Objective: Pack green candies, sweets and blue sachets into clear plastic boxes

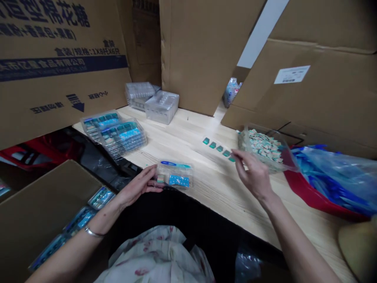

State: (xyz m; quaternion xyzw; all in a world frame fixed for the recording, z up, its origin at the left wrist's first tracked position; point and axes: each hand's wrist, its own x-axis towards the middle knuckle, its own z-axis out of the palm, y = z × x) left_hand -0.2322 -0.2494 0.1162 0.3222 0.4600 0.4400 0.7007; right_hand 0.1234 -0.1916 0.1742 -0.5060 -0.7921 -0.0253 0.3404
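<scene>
"What lay on the tabletop [206,188] when I checked the feed?"

"I saw 2 filled clear trays [113,131] overlapping near the left edge, with blue and teal contents. More filled trays [101,197] lay on a flat carton [44,220] off that edge. Those looked finished to me. Empty clear trays [161,106] sat near the far edge, beside an upright carton [203,55]."

"What looked left to do?"

"A clear bag [262,147] near the right edge was heaped with small pale and green pieces. A row of 5 small green squares [218,148] lay between that bag and the middle of the tabletop."

"And the hands?"

"My left hand [138,184] touched the end of a clear tray [175,175] near the near edge, though I could not tell whether it gripped it. My right hand [253,173] was raised just beside the bag, well apart from the left, its fingers [239,156] drawn together. I could not tell whether they held a piece."
</scene>
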